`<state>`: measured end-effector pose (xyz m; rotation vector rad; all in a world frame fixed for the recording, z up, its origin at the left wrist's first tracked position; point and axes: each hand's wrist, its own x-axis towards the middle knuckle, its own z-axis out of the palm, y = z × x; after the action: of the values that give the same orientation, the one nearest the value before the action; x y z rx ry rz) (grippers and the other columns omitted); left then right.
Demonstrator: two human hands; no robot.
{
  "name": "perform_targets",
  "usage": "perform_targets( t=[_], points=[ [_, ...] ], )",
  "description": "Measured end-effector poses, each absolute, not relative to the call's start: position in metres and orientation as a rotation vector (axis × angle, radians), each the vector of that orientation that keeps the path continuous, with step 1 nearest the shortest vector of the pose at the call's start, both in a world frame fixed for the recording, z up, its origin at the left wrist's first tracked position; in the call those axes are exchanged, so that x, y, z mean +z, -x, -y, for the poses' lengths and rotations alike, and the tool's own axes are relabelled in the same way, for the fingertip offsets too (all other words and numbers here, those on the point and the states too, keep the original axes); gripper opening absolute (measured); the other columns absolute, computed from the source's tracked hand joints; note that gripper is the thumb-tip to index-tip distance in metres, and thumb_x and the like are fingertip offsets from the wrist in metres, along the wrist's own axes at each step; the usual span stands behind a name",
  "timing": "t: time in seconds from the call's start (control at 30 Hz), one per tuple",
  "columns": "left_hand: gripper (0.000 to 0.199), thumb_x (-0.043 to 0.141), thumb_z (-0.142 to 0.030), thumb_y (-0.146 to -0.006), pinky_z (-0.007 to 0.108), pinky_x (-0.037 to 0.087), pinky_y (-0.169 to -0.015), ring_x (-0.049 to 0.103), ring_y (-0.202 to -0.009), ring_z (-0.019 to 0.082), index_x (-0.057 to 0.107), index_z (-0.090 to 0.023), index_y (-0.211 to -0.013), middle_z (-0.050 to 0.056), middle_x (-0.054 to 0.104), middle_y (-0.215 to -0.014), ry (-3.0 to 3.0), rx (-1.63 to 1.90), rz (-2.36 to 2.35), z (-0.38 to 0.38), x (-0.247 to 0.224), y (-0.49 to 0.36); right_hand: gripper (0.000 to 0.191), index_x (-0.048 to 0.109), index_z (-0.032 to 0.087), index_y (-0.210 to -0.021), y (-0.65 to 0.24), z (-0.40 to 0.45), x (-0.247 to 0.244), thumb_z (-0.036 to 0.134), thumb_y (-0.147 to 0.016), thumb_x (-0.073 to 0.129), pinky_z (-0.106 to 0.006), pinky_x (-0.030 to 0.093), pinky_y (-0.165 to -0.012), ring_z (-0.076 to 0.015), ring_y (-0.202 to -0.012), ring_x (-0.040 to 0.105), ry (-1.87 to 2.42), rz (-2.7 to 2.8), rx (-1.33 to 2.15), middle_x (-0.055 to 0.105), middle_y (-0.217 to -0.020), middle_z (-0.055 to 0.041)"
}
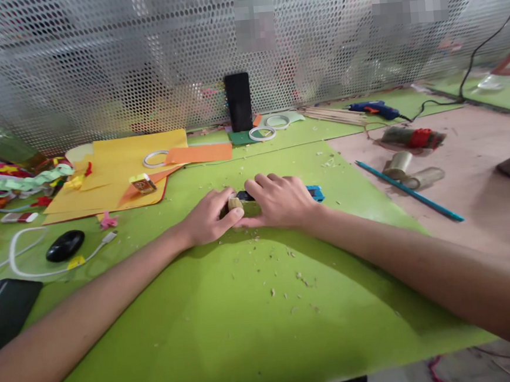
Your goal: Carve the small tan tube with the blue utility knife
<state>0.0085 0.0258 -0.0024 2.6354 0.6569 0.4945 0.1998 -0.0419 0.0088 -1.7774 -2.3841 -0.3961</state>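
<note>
Near the middle of the green table, my left hand grips the left end of a small tan-green piece that looks like wood or bamboo. My right hand is wrapped over a blue and black tool, which pokes out to the right of it and shows a dark part between the hands, against the piece. My fingers hide most of the tool, so its kind is unclear. Small pale shavings lie scattered in front of the hands.
Yellow sheets, a black mouse and a white cable lie left. A black phone leans on the mesh behind. Rightward are a blue stick, cut tubes and a glue gun.
</note>
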Motion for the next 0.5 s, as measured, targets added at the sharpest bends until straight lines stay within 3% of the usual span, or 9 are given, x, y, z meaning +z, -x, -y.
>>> perform_targets(
  t=[0.5],
  points=[
    [0.026, 0.043, -0.043, -0.091, 0.030, 0.036, -0.062, 0.044, -0.065, 0.015, 0.043, -0.019, -0.082, 0.000, 0.048, -0.069, -2.631, 0.515, -0.624, -0.0243, 0.0004, -0.0087, 0.079, 0.058, 0.018, -0.103, -0.1985, 0.0439, 0.0073, 0.079, -0.083, 0.011, -0.028, 0.016, -0.051, -0.0193, -0.067, 0.059, 1.775, 2.403, -0.355, 0.067, -0.086, -0.0086]
  ],
)
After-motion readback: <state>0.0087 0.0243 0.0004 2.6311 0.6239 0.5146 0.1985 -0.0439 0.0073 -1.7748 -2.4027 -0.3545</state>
